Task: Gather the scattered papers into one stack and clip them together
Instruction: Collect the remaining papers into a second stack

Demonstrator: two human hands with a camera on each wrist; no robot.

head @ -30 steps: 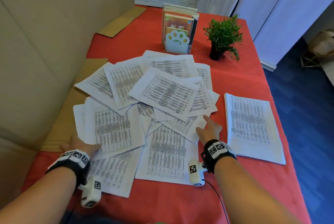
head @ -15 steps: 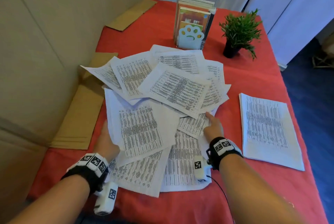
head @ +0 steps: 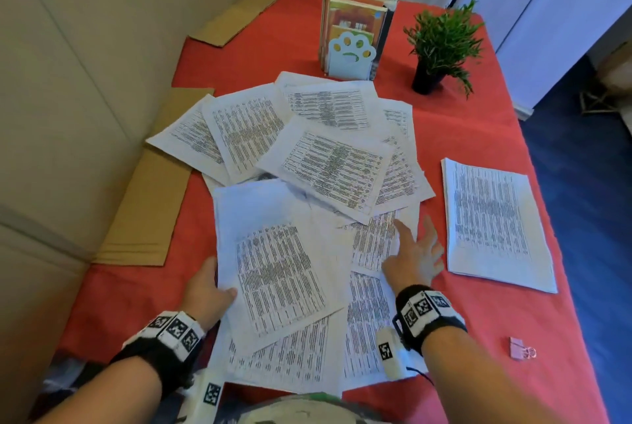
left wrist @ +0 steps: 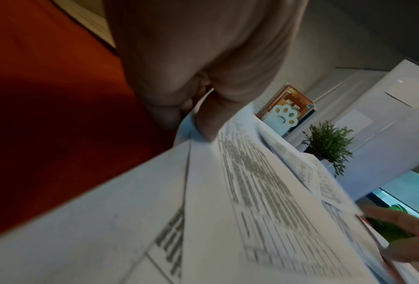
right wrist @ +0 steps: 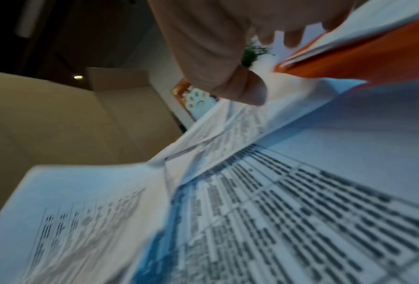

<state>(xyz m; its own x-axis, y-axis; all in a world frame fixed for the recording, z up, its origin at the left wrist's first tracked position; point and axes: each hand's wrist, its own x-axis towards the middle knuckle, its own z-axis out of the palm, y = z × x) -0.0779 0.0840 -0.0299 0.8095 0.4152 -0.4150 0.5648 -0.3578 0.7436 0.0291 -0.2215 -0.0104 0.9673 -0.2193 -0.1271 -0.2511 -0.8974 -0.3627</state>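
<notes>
Papers (head: 280,269) gripped by left hand (head: 205,290) slid right.

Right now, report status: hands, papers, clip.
Left hand grips one sheet; right hand open on the scattered papers. Unstacked. Clip untouched, right of the pile.

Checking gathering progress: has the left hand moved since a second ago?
Yes. The left hand has slid its printed paper sheets rightward, away from the tan cardboard strip, toward the right hand.
</notes>
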